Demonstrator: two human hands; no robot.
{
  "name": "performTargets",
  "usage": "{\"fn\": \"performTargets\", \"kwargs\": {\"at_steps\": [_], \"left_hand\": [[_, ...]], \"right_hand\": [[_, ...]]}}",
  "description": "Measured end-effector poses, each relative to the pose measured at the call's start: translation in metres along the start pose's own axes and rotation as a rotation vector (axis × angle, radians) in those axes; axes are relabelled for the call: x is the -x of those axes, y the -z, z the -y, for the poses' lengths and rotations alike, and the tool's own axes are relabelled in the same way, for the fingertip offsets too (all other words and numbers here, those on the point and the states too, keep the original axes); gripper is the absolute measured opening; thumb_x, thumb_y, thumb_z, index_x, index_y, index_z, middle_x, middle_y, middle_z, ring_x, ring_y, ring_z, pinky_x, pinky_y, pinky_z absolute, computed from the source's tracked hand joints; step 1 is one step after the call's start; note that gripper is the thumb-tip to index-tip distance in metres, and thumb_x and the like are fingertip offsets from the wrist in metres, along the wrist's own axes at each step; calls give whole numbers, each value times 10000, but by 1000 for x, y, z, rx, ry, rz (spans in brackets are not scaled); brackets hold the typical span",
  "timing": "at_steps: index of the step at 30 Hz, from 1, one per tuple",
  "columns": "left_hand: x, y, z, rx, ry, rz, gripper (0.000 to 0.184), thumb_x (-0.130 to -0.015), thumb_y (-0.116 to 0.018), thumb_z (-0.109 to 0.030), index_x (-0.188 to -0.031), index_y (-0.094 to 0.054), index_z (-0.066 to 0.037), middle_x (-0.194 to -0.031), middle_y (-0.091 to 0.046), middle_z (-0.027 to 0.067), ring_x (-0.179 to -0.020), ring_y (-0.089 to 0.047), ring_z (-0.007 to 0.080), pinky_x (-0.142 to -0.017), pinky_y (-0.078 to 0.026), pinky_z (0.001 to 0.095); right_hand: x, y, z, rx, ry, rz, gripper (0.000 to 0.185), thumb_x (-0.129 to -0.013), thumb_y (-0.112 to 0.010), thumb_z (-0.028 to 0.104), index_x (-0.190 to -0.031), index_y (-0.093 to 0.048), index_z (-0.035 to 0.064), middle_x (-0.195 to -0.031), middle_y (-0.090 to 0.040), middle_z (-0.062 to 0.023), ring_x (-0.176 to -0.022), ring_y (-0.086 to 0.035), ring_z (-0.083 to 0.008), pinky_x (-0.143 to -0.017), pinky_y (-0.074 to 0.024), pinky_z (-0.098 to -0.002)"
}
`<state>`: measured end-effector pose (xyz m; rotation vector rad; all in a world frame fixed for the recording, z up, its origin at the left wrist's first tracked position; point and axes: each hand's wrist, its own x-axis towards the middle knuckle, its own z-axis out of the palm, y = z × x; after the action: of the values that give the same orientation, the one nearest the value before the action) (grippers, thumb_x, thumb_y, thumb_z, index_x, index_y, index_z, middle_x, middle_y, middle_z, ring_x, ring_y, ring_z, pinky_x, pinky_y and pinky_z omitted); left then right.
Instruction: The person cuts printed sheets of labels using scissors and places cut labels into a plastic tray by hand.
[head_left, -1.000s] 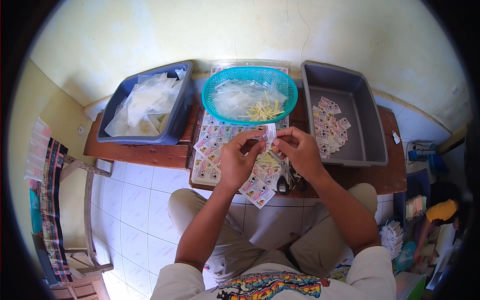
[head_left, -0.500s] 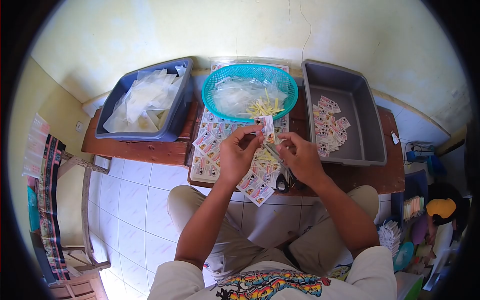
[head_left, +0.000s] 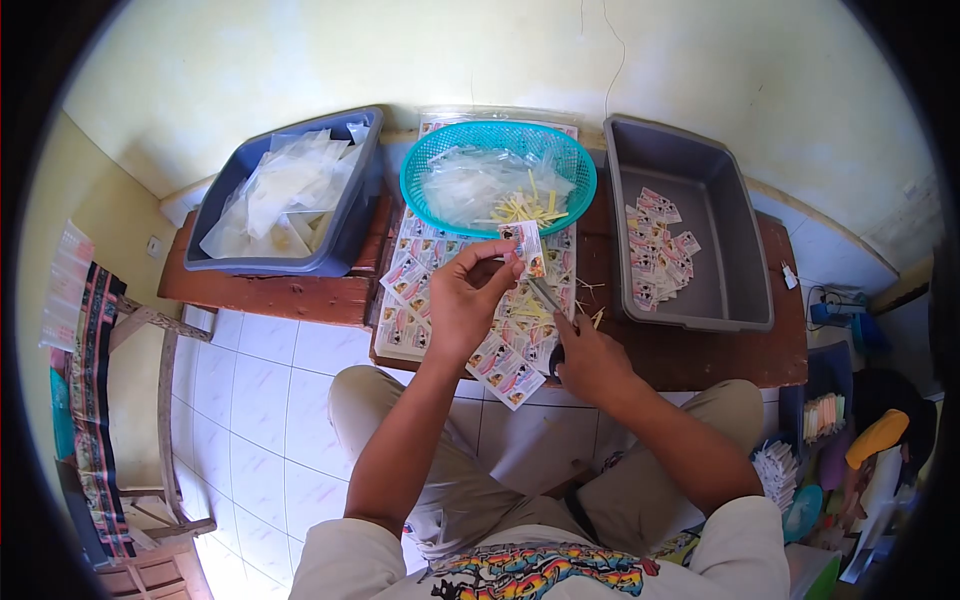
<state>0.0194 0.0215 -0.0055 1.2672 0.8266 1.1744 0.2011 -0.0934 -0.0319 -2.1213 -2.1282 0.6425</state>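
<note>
Between thumb and fingers, my left hand point(head_left: 468, 295) pinches a small printed label point(head_left: 526, 246) just below the rim of the teal basket point(head_left: 410, 182). My right hand point(head_left: 592, 362) is closed on the scissors point(head_left: 546, 297), whose blades point up and left toward the label's lower edge. Under both hands lie printed label sheets point(head_left: 415, 327) on the bench. A loose piece of printed sheet point(head_left: 505, 370) overhangs the bench's front edge. Thin yellow strips point(head_left: 533, 205) lie in the basket beside clear plastic bags point(head_left: 470, 190), and more strips lie on the sheets.
A dark bin point(head_left: 345, 238) of translucent bags stands at the left of the red-brown bench point(head_left: 275, 296). On the right, a grey bin point(head_left: 730, 240) holds a pile of cut labels point(head_left: 655, 255). Part of another person point(head_left: 880, 440) shows at the far right, among containers.
My right hand has let go of the label area and moved down to the scissors' handles. The scissors, earlier lower on the sheets, are now raised near the label.
</note>
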Motion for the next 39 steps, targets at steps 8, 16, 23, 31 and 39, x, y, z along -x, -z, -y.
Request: {"fn": "performTargets", "kwargs": {"at_steps": [8,16,23,31,39], "left_hand": [[3,-1,0,14,22,5,281,-943,-788,13,-1215,-721,33,-991,-784,104,-894,-735,118,-794,-607,261],[5,-2,-7,53,8,10,307,-911,-804,51,-1203,-716,23,-1022,-782,115,-923,-732,115,-824,-604,261],[3,-4,-7,65,-18,5,323,-910,-804,55,-1216,-708,21,-1020,-784,114,-928,-735,117,-826,-602,261],[1,-10,-12,96,-3,-82,350,-911,-803,54,-1242,-691,33,-987,-782,121,-886,-732,126,-804,-603,265],[-1,-11,-9,69,-5,-74,368,-897,-825,33,-1247,-710,28,-979,-788,137,-874,-735,117,-755,-592,238]], "right_hand": [[-5,-4,1,-53,-80,2,770,-860,-683,98,-1571,-406,-11,-1302,-559,-280,-1053,-691,-491,-932,-581,-545],[3,21,-5,-301,88,-84,757,-817,-726,114,-1510,-470,-53,-1239,-573,-295,-1045,-670,-492,-982,-551,-515],[22,55,8,-479,102,-80,874,-826,-874,185,-1579,-462,23,-1188,-645,-206,-1045,-687,-284,-887,-575,-404],[29,43,0,-1014,194,-54,1008,-855,-909,243,-1679,-343,112,-1131,-596,-89,-942,-647,-137,-763,-551,-285],[31,50,7,-1153,206,-22,999,-866,-893,130,-1687,-325,113,-1191,-581,-95,-999,-636,-132,-800,-554,-262]]}}
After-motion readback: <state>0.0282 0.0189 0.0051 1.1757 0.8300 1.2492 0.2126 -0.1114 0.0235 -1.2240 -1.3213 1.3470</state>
